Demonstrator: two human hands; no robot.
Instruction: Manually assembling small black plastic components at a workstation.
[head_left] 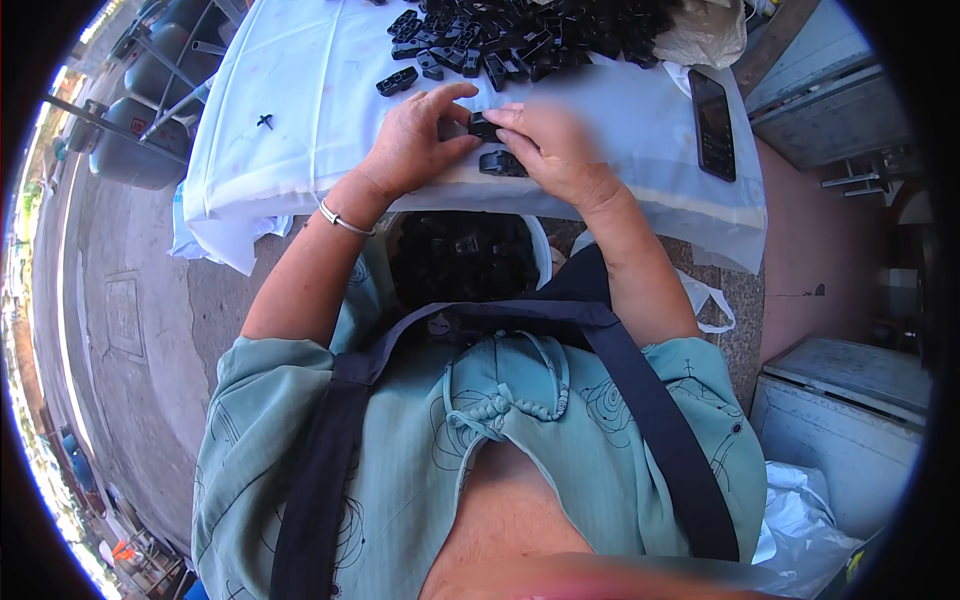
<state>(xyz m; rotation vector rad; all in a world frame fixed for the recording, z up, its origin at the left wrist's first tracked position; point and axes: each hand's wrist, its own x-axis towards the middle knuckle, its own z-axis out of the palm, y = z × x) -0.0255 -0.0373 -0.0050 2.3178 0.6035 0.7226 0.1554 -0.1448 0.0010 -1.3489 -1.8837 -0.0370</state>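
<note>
The right hand (556, 150) pinches a black piece (480, 126), apparently steadying it; whether the left hand (412, 145) grips is unclear. A second piece (500, 163) lies bodyward of the grip.

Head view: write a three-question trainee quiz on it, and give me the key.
1. True or false: the phone lies to the right of the right hand.
2. What is worn on the left arm? A) a watch; B) a bracelet; C) a long glove.
3. One black part lies on the table by the right hand. Is it nearer to the person, or farther away, than the held part?

Key: 1. True. 2. B. 3. Nearer.
</note>
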